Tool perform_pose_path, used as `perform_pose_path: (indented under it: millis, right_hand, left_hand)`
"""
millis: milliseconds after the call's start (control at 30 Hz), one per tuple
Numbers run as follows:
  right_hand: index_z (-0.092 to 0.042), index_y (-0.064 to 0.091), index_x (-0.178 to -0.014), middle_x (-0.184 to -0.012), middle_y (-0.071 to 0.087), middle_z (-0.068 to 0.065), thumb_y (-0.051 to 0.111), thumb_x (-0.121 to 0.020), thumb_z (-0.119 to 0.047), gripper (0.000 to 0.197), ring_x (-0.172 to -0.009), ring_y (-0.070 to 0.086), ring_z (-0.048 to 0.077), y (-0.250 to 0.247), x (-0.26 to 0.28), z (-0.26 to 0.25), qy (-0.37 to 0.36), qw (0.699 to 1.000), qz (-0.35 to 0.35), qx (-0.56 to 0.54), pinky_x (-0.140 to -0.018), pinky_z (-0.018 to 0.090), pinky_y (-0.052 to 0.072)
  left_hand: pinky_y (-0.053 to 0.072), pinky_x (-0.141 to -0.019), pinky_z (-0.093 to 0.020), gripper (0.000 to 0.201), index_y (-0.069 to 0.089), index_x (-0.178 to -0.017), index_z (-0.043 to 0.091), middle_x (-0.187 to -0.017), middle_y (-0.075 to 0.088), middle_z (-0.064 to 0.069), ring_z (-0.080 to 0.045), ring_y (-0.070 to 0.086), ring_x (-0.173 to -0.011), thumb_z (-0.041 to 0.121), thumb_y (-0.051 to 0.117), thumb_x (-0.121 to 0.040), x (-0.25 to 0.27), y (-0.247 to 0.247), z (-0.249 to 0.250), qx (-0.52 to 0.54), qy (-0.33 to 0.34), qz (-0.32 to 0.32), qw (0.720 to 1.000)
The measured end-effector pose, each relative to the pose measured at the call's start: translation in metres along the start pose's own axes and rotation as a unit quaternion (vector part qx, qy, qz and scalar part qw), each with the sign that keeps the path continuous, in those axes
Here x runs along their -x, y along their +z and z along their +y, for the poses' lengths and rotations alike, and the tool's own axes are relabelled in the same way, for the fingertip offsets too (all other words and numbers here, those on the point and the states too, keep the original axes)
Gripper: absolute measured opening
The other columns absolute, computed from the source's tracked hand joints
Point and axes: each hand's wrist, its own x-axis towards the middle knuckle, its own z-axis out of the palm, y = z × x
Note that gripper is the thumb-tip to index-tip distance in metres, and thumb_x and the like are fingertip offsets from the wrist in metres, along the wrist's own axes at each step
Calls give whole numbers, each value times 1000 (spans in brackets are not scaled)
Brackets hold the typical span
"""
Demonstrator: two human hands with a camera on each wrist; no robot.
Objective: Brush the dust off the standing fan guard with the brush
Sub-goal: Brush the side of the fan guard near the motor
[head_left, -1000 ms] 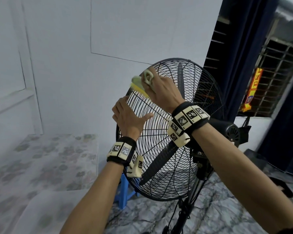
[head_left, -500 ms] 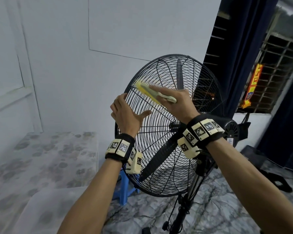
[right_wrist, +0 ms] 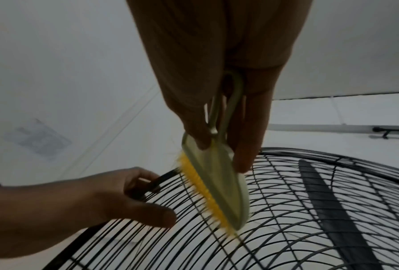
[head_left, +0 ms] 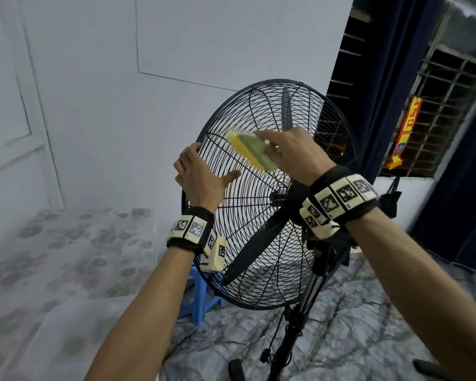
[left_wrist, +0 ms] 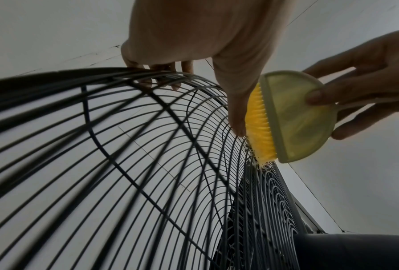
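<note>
Mid-sweep: your right hand grasps the brush, bristles on the fan guard.
Left hand grasps the rim; next, probably draw the brush toward the hub.

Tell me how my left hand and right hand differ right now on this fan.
The left hand grips the fan guard at its rim; the right hand pinches the brush. The left hand touches the wires directly, the right hand only through the yellow bristles. Both wear marker wristbands.
</note>
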Motion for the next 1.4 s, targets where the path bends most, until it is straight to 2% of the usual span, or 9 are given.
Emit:
perform_pose_path:
  millis: [133,233,333,500,700,867,1067,1200,1400]
  right_hand:
    - [-25,38,-155,-62,61,1,45,-106,-16,50,-43,51,13,8,2,-16,-37,997,64,-7,-48,24,50]
    - [-22,47,-151,-67,68,4,48,-105,-12,46,-44,55,16,15,14,-9,-57,997,44,-14,-50,27,51]
    - [-23,53,-147,-58,46,-8,48,-102,-4,49,-42,44,10,12,23,1,17,1000,-17,15,-50,21,39]
    - [-21,50,-148,-77,73,11,51,-102,-4,50,-45,57,19,11,33,-1,-53,997,55,-19,-48,28,52]
    - [-24,56,-144,-62,56,2,54,-97,2,54,-40,38,6,14,39,7,10,999,26,24,-51,28,49]
    - [-24,52,-146,-72,71,8,52,-103,-10,46,-45,56,18,21,43,8,-61,994,85,-17,-48,28,52]
    - [-31,58,-141,-71,62,8,53,-96,-2,54,-50,51,18,16,44,19,52,998,3,31,-60,30,53]
    - [-27,62,-138,-64,59,-2,57,-96,-6,47,-50,52,16,20,56,20,14,998,63,2,-59,22,43]
    - [-31,57,-133,-71,53,4,57,-90,-1,53,-58,54,26,24,59,10,116,991,-17,64,-51,23,32]
  left_hand:
    - [40,-95,-52,109,36,-155,26,-152,37,-8,-32,33,-137,66,87,-67,2,0,3,-28,13,-23,999]
    - [41,-100,-56,103,35,-156,29,-154,35,-8,-31,31,-139,55,90,-73,2,0,3,-40,9,-24,999]
    - [41,-102,-57,102,34,-156,29,-154,35,-8,-31,30,-140,52,90,-74,1,1,2,-39,7,-21,999]
    - [38,-99,-54,101,36,-155,28,-152,37,-9,-32,32,-138,56,89,-74,6,4,4,-33,17,-9,999]
    - [38,-101,-54,98,37,-154,29,-153,37,-8,-31,31,-138,49,91,-74,4,3,5,-31,11,-7,999]
    - [37,-101,-53,99,36,-154,29,-154,36,-8,-31,31,-139,51,90,-74,6,4,5,-36,13,-8,999]
    - [40,-102,-57,98,38,-153,29,-153,37,-8,-32,32,-138,50,90,-73,3,4,1,-26,10,-11,1000]
    - [39,-101,-55,98,37,-153,29,-153,36,-8,-32,32,-138,50,90,-73,5,3,3,-21,12,-9,1000]
    - [37,-102,-53,97,37,-153,28,-153,37,-7,-32,32,-138,48,90,-74,4,3,3,-17,17,-10,1000]
